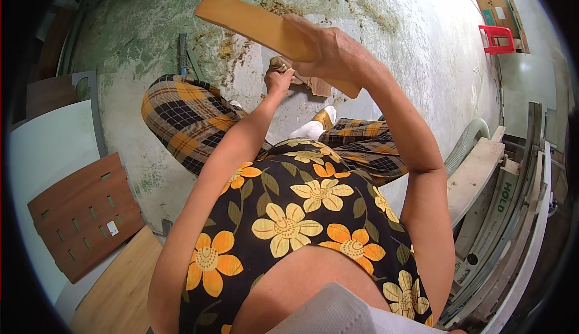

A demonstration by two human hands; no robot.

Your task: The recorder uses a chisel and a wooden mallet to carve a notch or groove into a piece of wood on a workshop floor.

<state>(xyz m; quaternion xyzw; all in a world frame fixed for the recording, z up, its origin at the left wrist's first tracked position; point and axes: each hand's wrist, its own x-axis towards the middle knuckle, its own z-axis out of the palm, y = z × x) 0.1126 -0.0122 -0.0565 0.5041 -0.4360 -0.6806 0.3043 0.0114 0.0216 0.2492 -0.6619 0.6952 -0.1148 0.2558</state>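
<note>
Plank (253, 23) of pale wood is held in the right hand (329, 53), raised above the concrete floor (392, 26) in front of the seated person. The right hand is closed around the plank near its nearer end, fingers wrapped over the upper face, with most of the length projecting up and to the left past the grip. The plank appears stiff, flat and smooth-faced; it is judged light enough for one hand. Because the hold is at one end, the free end will tend to swing, so a firm wrap across the full width is the suitable hold.

The left hand (278, 80) is lower, close to the floor and just beneath the plank's held end. It is closed around a small rounded wooden object (278, 63); what that object is cannot be told. Just beside that hand a small brown wooden block (316, 85) lies on the floor.

Sawdust and debris (241, 47) are scattered on the floor under the plank. A brown panel with slots (84, 219) lies to the person's left, a red stool (497, 38) stands far right, and a grey hose (467, 144) runs beside stacked boards (476, 177)
</note>
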